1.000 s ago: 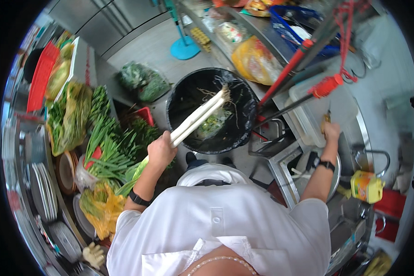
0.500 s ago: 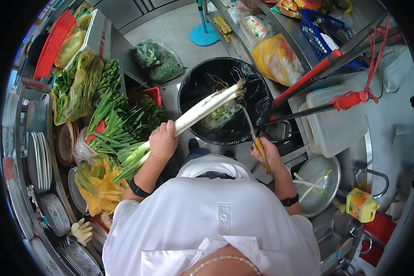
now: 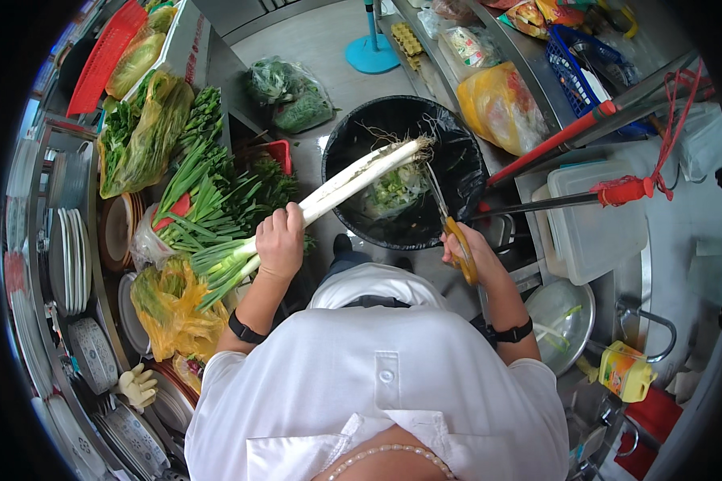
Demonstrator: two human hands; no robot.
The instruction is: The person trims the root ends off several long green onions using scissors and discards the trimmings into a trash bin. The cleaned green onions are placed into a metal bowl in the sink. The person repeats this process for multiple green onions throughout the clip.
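Observation:
My left hand (image 3: 280,240) is wrapped round a bundle of thick leeks (image 3: 353,186), their green leaves trailing to the left. The white root ends reach up and to the right over a black-lined bin (image 3: 460,148). My right hand (image 3: 475,250) grips scissors (image 3: 451,228) with yellow-orange handles. The blades point up toward the bin, their tips beside the hairy roots (image 3: 425,146). Whether the tips touch the roots I cannot tell. Inside the bin lies a clear bag with green scraps (image 3: 393,195).
Left stand shelves with stacked plates (image 3: 74,260), leafy greens (image 3: 204,184) and a yellow bag (image 3: 168,309). Bagged greens (image 3: 305,112) lie on the floor. A red-wrapped bar (image 3: 553,143) crosses at right, near plastic tubs (image 3: 602,224) and a metal bowl (image 3: 578,309) holding white-green pieces.
The view has shifted slightly. The leeks' root ends stay over the bin, with the scissors close by. The scissors' handles have turned and show more widely in my right hand.

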